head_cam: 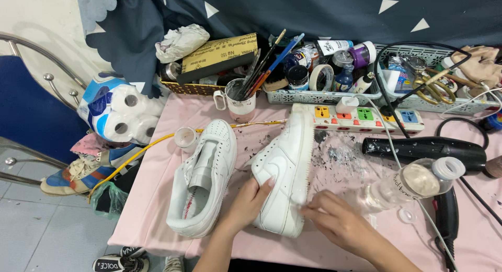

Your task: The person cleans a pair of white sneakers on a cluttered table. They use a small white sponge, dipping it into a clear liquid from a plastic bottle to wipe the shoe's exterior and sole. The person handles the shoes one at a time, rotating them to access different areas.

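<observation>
A pink-covered surface (157,220) fills the view, crowded at the far edge with supplies and flecked with dark scrapings near its middle. Two white sneakers lie at its centre. The tipped sneaker (280,172) rests on its side with the sole facing right, and the second sneaker (201,183) sits upright just to its left, a grey shoe form showing in its opening.

The left hand (246,204) grips the tipped sneaker across its upper, fingers (264,186) curled closed around the side near the heel end. The right hand (337,222) lies against the sole edge at the near end; its fingers are bent and pressed to the rim, but whether they pinch a small tool or cloth cannot be told.

A black hair dryer (423,149) lies well to the right, with a clear plastic bottle (408,183) on its side just in front of it. Behind the shoes run a white power strip (361,118) with coloured sockets, plastic baskets (314,97) of jars and tape, a spattered mug of brushes (238,99) and, to the left, a pack of toilet rolls (117,112). A small open white jar (185,137) stands by the second sneaker's toe.

Working along the sole edge likely goes best with the left hand holding the sneaker firmly on its side, and short, even strokes kept on the rubber rim and off the leather upper.
</observation>
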